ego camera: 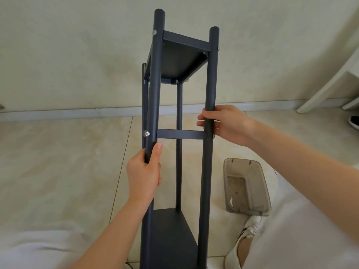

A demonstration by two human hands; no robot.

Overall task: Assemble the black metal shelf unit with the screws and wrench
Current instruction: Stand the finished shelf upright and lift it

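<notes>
Head view: left hand (143, 169), right hand (226, 124), grip around shelf unit (180, 61) posts.

A plain, pale wall (77, 55) fills the upper half of the view, faintly mottled and evenly lit. A grey baseboard (68, 113) runs along its foot. Below it lies the floor (58, 162) – large glossy beige tiles with a cloudy pattern, split by a thin dark grout line (121, 167) running away towards the wall. At the right edge, a piece of white furniture (330, 88) stands on slanted legs against the wall – only part of it shows. The light is soft, throwing no hard shadows.
</notes>
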